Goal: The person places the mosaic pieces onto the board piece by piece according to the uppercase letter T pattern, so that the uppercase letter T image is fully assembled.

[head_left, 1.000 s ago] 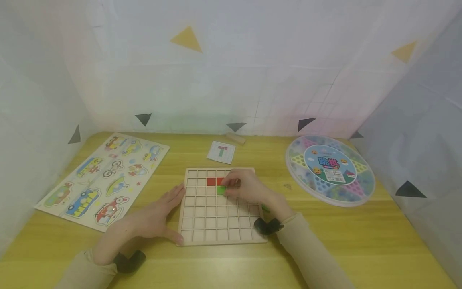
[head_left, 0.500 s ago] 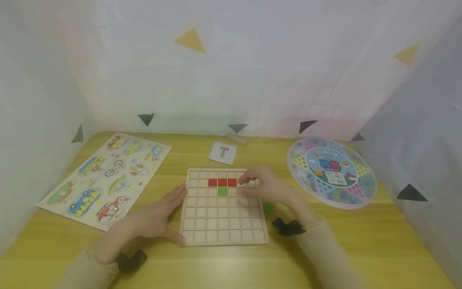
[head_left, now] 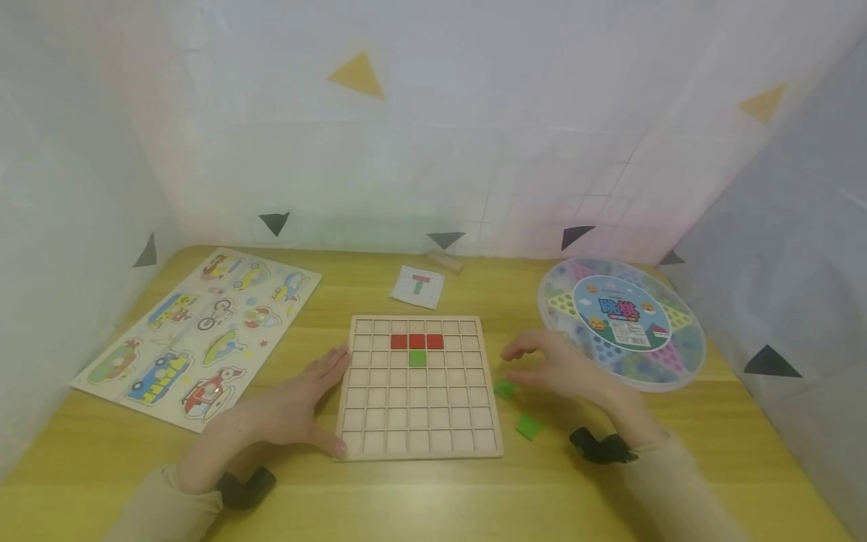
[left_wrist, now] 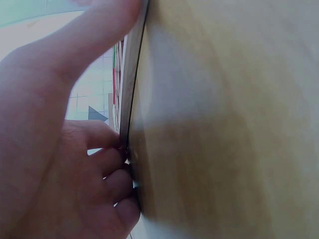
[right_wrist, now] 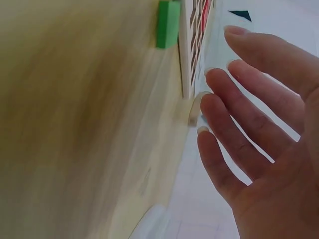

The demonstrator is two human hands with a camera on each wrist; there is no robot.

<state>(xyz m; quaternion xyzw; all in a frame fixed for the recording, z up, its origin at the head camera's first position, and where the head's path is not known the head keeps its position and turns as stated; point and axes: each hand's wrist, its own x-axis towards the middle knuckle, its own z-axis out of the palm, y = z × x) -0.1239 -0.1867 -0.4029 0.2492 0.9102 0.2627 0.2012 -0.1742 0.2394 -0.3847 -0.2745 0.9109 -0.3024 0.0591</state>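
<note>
A wooden grid board [head_left: 420, 399] lies flat in the middle of the table. Three red square tiles [head_left: 417, 342] sit in a row in its second row of cells, and one green tile [head_left: 418, 358] sits below the middle red one. My left hand [head_left: 287, 410] touches the board's left edge, thumb at the near corner and fingers further up. My right hand [head_left: 558, 369] is over the table right of the board, fingers loosely bent and holding nothing. Under its fingertips lies a loose green tile [head_left: 503, 389], and nearer me another green tile [head_left: 527, 427].
A small card [head_left: 418, 287] with a red and green T pattern lies behind the board, beside a wooden block [head_left: 445, 261]. A vehicle puzzle board [head_left: 203, 331] is at left. A round Chinese checkers box [head_left: 623, 320] stands right, close behind my right hand.
My right hand let go of the third red tile in its cell and moved right and nearer me, off the board. A second loose green tile came into sight. The left hand stayed put.
</note>
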